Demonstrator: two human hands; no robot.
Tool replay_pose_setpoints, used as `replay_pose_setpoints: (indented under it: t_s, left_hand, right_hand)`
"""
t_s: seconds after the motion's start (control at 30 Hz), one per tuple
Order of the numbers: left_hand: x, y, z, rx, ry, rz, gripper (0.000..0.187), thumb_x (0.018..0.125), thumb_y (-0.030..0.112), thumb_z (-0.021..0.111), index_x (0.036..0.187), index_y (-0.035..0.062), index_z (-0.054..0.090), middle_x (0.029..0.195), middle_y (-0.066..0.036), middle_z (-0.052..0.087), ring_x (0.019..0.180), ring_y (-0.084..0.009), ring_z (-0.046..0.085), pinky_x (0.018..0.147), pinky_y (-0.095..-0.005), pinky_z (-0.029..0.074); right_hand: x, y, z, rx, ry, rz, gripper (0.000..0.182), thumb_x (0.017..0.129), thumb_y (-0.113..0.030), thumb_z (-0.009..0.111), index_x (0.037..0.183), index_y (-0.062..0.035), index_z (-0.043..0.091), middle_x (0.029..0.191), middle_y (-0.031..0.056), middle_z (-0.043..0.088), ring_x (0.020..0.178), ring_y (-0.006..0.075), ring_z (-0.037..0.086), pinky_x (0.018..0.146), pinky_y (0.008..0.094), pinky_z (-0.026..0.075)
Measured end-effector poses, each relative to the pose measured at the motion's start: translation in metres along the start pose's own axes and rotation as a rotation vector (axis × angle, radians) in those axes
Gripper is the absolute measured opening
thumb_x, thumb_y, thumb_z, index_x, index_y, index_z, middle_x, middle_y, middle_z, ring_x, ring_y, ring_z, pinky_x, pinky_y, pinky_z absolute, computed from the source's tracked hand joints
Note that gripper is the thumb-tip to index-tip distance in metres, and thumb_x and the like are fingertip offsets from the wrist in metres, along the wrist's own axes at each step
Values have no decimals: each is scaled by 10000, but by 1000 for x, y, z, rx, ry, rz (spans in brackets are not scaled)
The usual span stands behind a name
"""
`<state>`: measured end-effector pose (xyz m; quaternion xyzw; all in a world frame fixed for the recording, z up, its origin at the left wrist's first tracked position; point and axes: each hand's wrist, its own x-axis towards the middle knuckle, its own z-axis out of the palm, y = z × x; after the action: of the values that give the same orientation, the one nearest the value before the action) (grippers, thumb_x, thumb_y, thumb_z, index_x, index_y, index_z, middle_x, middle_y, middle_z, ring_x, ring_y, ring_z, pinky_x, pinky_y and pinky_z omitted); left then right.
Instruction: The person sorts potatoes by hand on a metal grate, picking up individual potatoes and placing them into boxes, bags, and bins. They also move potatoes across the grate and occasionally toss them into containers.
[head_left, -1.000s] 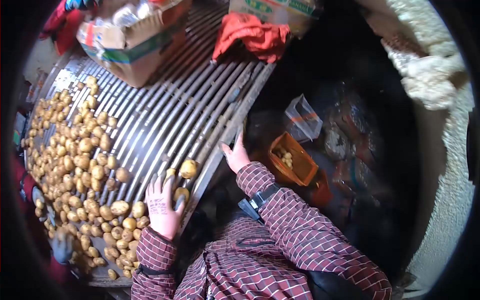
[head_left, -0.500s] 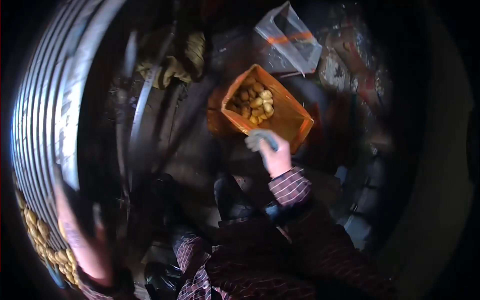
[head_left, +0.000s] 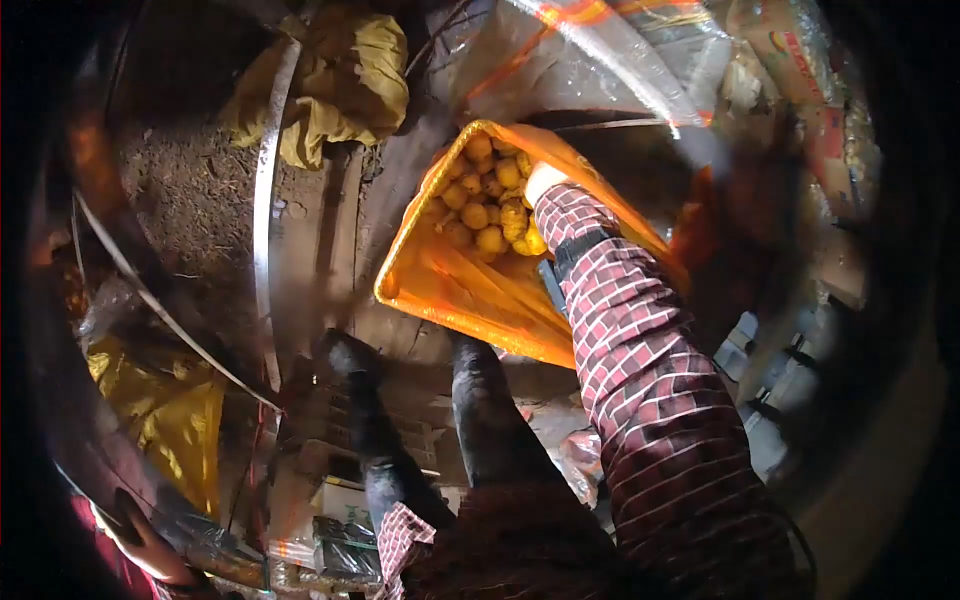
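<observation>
My right hand [head_left: 544,182] reaches down inside an open orange bag [head_left: 478,290], over a heap of round yellow-brown potatoes [head_left: 470,205]. Beyond the checked sleeve and its dark cuff only the bright back of this hand shows; its fingers are hidden among the potatoes and the bag wall. The bag has a wide angular mouth, tipped toward me. My left hand [head_left: 160,555] is far down at the lower left, by a curved dark edge, dim and cut by the shadow at the border of the view.
A crumpled tan sack [head_left: 355,85] lies at the upper left, and a yellow sack [head_left: 165,420] at the left. Pale metal strips [head_left: 267,200] cross the left side. Clear plastic sheeting [head_left: 600,60] and cartons [head_left: 785,60] are at the upper right. My legs [head_left: 490,410] stand before the bag.
My right hand has gone from the near rim of the bag down into it. The view has swung away from the ribbed metal rollers and the potatoes at the left; my left hand is now lower.
</observation>
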<state>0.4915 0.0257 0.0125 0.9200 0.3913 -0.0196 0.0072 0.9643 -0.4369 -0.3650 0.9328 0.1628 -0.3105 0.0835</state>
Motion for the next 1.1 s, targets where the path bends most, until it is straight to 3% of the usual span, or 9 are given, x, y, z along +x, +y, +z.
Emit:
replay_pose_setpoints:
  t_s: [0.13,0.23,0.37,0.57,0.63,0.73,0.83,0.97,1.1]
  left_hand:
    - [4,6,-5,-30,16,-45,391,961,112,486,1315,-52,461,1369,-199,455,1240,-302,454,1039,-372,374]
    - [8,-14,-11,173,-54,215,377,971,104,474,1309,-62,458,1357,-198,468,1221,-293,469,1029,-364,382]
    - [10,1,-5,-3,6,-3,375,976,111,471,1306,-68,460,1348,-199,478,1206,-288,486,1029,-362,388]
    - [12,15,2,-99,68,-37,385,977,134,481,1311,-56,461,1337,-191,495,1208,-283,482,1030,-365,382]
    - [9,9,-2,21,-26,59,394,977,106,469,1323,-78,434,1316,-205,514,1204,-266,502,1036,-351,390]
    - [8,-1,-3,-67,18,-75,418,974,92,470,1347,-82,401,1307,-210,522,1200,-256,514,1041,-344,393]
    - [8,-10,-3,25,-6,36,433,970,92,475,1360,-74,387,1306,-197,529,1197,-253,517,1041,-340,392]
    - [3,-17,-4,104,-23,109,422,963,132,493,1337,-51,424,1298,-208,523,1207,-286,497,1039,-362,381]
    - [8,-2,2,-71,3,-64,395,965,125,475,1325,-36,453,1303,-203,518,1224,-296,484,1041,-362,378]
  right_hand:
    - [26,7,31,29,-44,-7,487,798,-214,619,1272,-136,535,1377,221,411,1175,362,506,965,432,440]
    - [14,5,44,38,-85,-49,469,798,-207,615,1257,-139,550,1373,221,414,1163,360,516,950,433,451]
    - [-58,-17,67,-35,-208,-144,445,797,-198,609,1237,-143,570,1369,219,417,1147,358,529,930,434,465]
    - [-28,-21,28,159,-230,84,331,756,-270,647,1056,-134,681,1029,205,656,993,332,624,873,421,495]
    - [-21,-34,-2,436,-95,-49,475,753,-336,678,1159,-98,617,1091,204,641,1036,345,608,891,418,489]
    - [4,-80,16,207,-15,-168,723,754,-372,700,1368,-135,399,1145,175,625,1063,367,592,907,431,477]
    - [12,-99,44,619,-160,-18,618,778,-345,673,1316,-127,461,1196,189,590,1098,371,567,948,426,448]
    - [-20,-87,120,861,-82,-216,529,785,-329,661,1250,-116,527,1204,198,584,1080,358,577,932,409,457]
    - [-57,-39,51,63,-407,-410,576,729,-351,718,1204,-65,559,1091,177,629,1016,330,598,905,409,467]
